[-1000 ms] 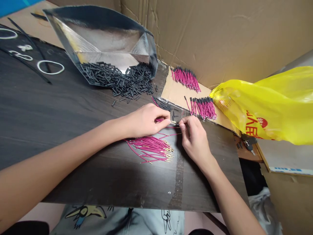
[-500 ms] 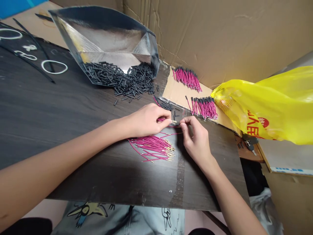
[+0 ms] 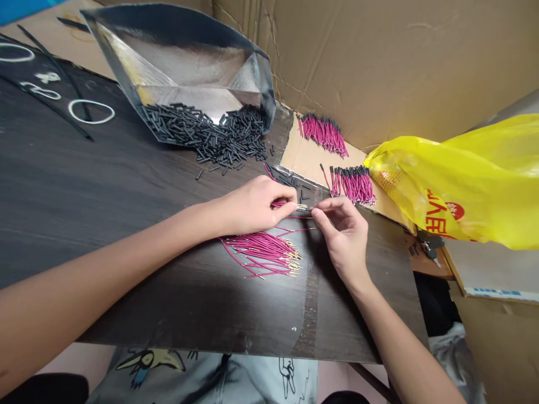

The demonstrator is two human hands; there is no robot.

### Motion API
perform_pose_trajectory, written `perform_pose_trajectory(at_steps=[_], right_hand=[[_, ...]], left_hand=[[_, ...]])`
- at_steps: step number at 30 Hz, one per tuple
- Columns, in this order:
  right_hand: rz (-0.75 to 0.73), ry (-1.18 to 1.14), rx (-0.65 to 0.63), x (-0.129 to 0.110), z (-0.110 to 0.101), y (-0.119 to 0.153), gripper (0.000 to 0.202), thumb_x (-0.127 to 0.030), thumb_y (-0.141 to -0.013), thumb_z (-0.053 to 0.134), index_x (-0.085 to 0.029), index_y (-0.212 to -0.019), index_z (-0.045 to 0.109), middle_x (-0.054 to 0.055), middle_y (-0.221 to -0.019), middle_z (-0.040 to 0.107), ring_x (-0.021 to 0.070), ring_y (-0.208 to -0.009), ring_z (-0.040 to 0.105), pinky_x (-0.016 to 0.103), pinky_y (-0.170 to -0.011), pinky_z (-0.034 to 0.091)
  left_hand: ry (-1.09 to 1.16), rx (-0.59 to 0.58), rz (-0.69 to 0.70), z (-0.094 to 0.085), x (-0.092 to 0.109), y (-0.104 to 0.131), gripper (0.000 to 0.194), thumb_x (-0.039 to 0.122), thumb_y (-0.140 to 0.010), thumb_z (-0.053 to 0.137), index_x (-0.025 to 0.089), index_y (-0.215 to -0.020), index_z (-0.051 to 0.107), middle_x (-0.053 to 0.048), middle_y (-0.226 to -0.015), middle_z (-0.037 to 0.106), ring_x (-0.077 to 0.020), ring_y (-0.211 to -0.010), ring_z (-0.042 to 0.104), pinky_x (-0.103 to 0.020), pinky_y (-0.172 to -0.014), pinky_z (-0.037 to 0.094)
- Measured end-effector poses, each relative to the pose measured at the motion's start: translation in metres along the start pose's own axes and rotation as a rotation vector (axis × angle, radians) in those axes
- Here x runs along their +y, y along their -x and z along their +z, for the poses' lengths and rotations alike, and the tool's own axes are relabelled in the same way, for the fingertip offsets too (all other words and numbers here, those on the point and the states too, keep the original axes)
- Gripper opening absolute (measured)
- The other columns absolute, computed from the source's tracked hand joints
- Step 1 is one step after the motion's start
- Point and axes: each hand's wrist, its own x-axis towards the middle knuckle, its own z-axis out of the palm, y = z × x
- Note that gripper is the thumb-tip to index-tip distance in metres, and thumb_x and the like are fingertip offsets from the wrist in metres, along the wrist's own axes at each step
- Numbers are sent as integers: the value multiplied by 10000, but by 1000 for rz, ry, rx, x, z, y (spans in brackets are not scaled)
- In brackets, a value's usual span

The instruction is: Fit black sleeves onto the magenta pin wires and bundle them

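My left hand [image 3: 269, 203] pinches a few magenta wires whose metal tips [image 3: 301, 207] stick out to the right. Close to those tips, the thumb and forefinger of my right hand [image 3: 343, 230] are pressed together on a small dark piece, seemingly a black tube. Below my left hand lies a pile of magenta wires [image 3: 265, 252] with gold tips pointing right. Several loose black tubes [image 3: 286, 178] lie just beyond my fingers. Two rows of magenta wires with black ends, one at the back [image 3: 323, 134] and one nearer [image 3: 356, 184], rest on cardboard.
An open silvery bag [image 3: 189, 62] spills many black tubes [image 3: 227, 137] onto the dark table [image 3: 126, 185]. White bands [image 3: 91, 111] and black strips lie at the far left. A yellow plastic bag [image 3: 471, 179] and keys [image 3: 430, 250] are at the right.
My right hand has turned and shifted slightly right, its other fingers opening out more while thumb and forefinger stay pinched. My left hand has moved very slightly right, holding the wires.
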Motion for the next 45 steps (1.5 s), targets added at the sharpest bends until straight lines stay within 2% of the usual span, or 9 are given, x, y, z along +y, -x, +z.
perform_pose_trajectory(at_steps=[9,17,23,30,34,40,42,45], right_hand=[[43,-20,-17,-4,0,-2,107,-219,-838,739,-212,-876,639,3,-853,676,162,-794,648,317,-767,544],[185,-84,-70,7,-5,-6,240,-349,-805,777,-222,-916,607,12,-842,688,195,-789,689,364,-772,565],[194,-127,-86,11,-5,-5,252,-360,-815,777,-223,-937,604,8,-843,688,190,-792,692,363,-793,566],[157,-82,-96,-1,0,-4,229,-335,-778,798,-226,-867,617,-4,-814,656,167,-749,645,321,-708,549],[160,-94,-186,-1,-4,-5,242,-346,-775,803,-231,-888,623,-9,-814,647,162,-745,633,318,-717,552],[206,-108,-336,2,-11,-7,285,-399,-789,808,-237,-940,629,-13,-808,634,160,-734,609,312,-706,535],[185,-88,-350,1,-11,-7,287,-414,-804,796,-237,-955,629,-9,-820,635,165,-736,607,321,-713,537],[21,75,-252,-1,-12,-8,179,-380,-897,712,-238,-991,654,17,-919,666,187,-840,627,360,-804,536]], left_hand=[[35,16,-1,-1,1,0,234,224,-899,547,143,-699,638,35,-566,504,-82,-537,389,-244,-562,276],[28,1,12,0,-2,0,199,239,-887,573,147,-758,693,25,-589,556,-86,-534,403,-249,-559,274],[33,-27,-9,-1,-1,0,202,252,-884,582,144,-771,709,22,-592,561,-88,-539,399,-249,-555,269],[52,-51,-4,-1,0,0,207,252,-885,582,145,-745,691,34,-574,525,-84,-535,395,-244,-544,260],[84,-74,3,-2,-1,0,199,248,-877,586,150,-733,682,33,-574,532,-86,-545,410,-245,-550,258],[144,-164,18,-10,1,0,182,254,-866,592,162,-754,702,27,-633,616,-88,-584,480,-234,-589,305],[155,-158,25,-11,0,-1,192,270,-871,590,162,-760,704,26,-644,625,-91,-600,499,-231,-602,321],[152,-41,-15,-14,-6,-4,225,304,-883,584,152,-763,698,16,-651,620,-99,-616,502,-235,-611,332]])
